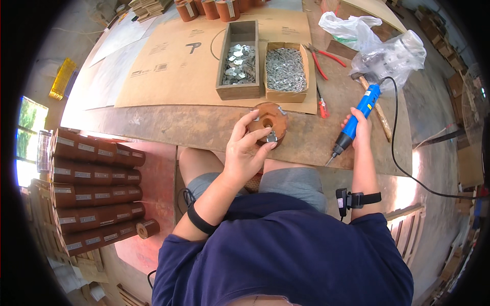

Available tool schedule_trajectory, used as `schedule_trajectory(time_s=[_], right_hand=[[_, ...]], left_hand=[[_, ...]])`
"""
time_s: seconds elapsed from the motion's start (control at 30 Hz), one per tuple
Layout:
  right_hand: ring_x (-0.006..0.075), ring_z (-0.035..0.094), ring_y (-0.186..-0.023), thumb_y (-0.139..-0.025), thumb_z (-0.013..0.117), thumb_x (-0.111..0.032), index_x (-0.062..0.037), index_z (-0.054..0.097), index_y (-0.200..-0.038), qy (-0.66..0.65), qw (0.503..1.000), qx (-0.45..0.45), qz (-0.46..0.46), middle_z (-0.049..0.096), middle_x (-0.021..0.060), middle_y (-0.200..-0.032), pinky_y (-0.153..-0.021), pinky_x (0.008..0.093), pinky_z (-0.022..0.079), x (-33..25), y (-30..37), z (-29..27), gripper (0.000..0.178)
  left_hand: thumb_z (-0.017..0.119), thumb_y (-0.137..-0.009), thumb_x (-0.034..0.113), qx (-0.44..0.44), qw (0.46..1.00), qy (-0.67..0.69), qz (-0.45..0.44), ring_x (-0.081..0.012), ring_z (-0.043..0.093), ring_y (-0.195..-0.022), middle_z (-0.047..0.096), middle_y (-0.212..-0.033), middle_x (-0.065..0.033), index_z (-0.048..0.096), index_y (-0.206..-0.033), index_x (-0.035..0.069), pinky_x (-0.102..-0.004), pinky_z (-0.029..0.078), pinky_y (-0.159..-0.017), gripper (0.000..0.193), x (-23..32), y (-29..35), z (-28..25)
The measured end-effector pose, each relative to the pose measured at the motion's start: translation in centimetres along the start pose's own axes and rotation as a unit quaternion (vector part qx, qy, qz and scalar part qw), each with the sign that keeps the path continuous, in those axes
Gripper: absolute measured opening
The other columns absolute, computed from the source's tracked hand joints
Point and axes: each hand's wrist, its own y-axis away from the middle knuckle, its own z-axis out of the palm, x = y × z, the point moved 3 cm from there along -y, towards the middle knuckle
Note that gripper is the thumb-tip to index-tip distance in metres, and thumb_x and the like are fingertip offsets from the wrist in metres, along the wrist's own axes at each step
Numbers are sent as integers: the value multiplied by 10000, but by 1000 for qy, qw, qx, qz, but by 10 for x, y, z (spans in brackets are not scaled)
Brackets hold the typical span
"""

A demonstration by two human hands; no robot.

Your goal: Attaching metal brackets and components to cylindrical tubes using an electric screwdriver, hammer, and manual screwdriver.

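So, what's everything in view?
table: one, brown, centre
cardboard sheet: one, tan, on table
tab box: one, grey, back
fastener box: one, tan, beside it
pliers: one, red-handled, right
screwdriver: one, red-handled, right
hammer: one, tan handle, right
plastic bags: two, whitish, right
power driver: one, blue, right
near cylinder: one, brown, table edge
other cylinders: many, brown, left and back
crate: one, yellow, left
left grip: one, bare, on near cylinder
right grip: one, bare, around power driver
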Motion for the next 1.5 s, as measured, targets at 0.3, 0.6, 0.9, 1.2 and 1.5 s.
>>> schedule_trajectory(time_s=[0.3,0.6,0.9,1.2,1.5], right_hand=[[193,551,-545,-713,632,-198,-20,454,-880,4,1000,4,0,513,92,-700,-479,333,492,-2,5,4,302],[188,550,-540,-710,635,-196,-15,466,-859,-8,1000,13,-1,514,91,-691,-473,327,491,0,2,2,289],[169,533,-476,-704,633,-171,-36,471,-822,-26,999,2,-24,515,66,-619,-423,305,465,-7,1,-1,241],[177,527,-473,-724,610,-162,-36,476,-821,-54,998,-4,-16,501,65,-604,-424,314,463,3,8,3,207],[177,523,-466,-717,607,-156,-32,457,-843,-33,999,-5,-14,509,75,-629,-411,311,463,-2,8,2,232]], left_hand=[[733,-595,23,5,1000,13,-16,-283,539,-974,478,-1173,-167,631,-875,36,-320,454,-797,298,-2,2,-1],[759,-614,201,-20,999,-44,14,-335,434,-1095,392,-1216,-202,467,-1139,16,-376,409,-871,629,5,-18,-11],[661,-698,263,-237,964,-119,-2,-330,544,-936,568,-980,-187,559,-1012,23,-376,444,-795,408,-15,-149,21],[546,-736,150,-470,781,-404,-73,-252,548,-1014,597,-1036,-85,583,-1034,160,-410,441,-791,301,-60,-157,91],[535,-754,285,-394,837,-378,-29,-242,576,-893,604,-881,-53,612,-898,183,-385,465,-726,192,-63,-154,88]])
